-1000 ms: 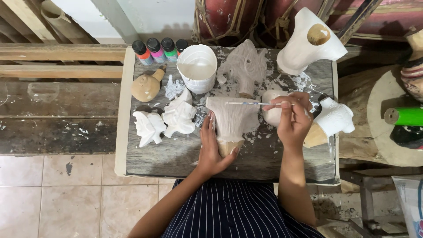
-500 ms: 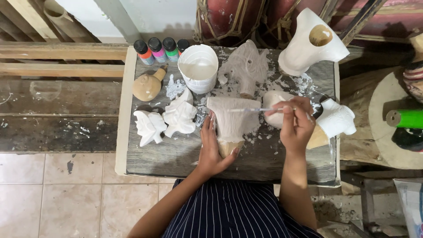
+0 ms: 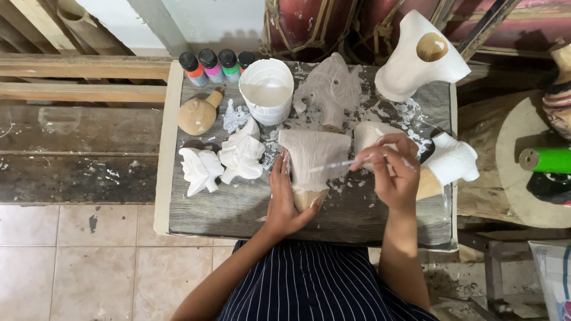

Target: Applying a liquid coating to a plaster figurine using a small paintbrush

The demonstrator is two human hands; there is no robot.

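Since the earlier frame, our right hand (image 3: 395,172) has slid a bit left with the brush (image 3: 345,164), so the tip now sits over the white-coated carving (image 3: 312,160) instead of near its right edge; our left hand (image 3: 284,199) has stayed put on the carving's left side.

We see the right hand pinched closed on the thin brush, fingers curled, thumb and forefinger gripping the handle, brush running left and nearly level. The wrist is bent and the forearm comes up from lower right of the frame.

We see the left hand half open, fingers stretched up along the carving's left edge, thumb hooked under its unpainted lower tip, so it is grasping the carving. That forearm rises from bottom centre.

The carving lies at frame centre on the grey wooden table (image 3: 238,208), between both hands, touching the left one and just left of the right one.

Just above it we see a white paint tub (image 3: 266,89) and an unpainted grey carving (image 3: 333,89). Two small white figures (image 3: 223,160) lie left of the left hand, with a tan gourd-shaped piece (image 3: 199,114) above them. Four paint bottles (image 3: 217,64) stand along the table's upper left edge. A big white vase-like piece (image 3: 416,56) sits upper right, and a smaller white piece (image 3: 452,160) lies just right of the right hand.
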